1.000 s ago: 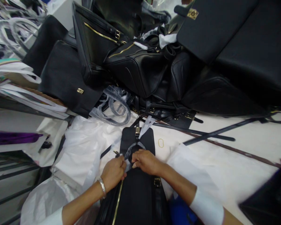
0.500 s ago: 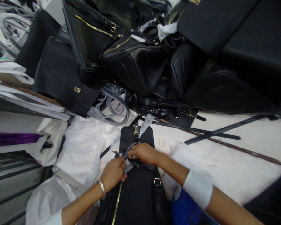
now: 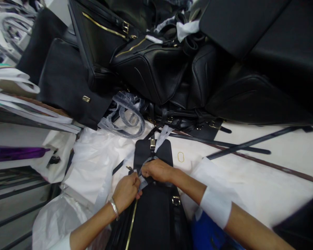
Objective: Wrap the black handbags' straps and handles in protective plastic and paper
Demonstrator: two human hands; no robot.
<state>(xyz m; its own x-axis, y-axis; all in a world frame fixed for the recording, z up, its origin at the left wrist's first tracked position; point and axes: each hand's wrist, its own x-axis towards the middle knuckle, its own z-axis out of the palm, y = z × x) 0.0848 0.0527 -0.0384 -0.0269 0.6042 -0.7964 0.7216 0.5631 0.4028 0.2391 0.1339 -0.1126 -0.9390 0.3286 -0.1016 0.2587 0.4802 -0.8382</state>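
A black bag with a gold zipper along its left side and a gold buckle at its right lies in front of me. My left hand, with a silver bracelet at the wrist, is closed on a translucent plastic strip over the bag. Beside it, my right hand has its fingers curled around a plastic-wrapped strap; the fingertips are partly hidden. Above the hands, a gold clasp sits on the bag's end flap, with a loose plastic strip next to it.
Black bags are piled along the back. A coil of plastic-wrapped strap lies before them. Black straps cross the white table surface at right. White plastic sheeting and a purple tool are at left.
Both hands stay almost in place over the bag, with the right hand shifted very slightly left. The view has shifted a little; nothing has been let go.
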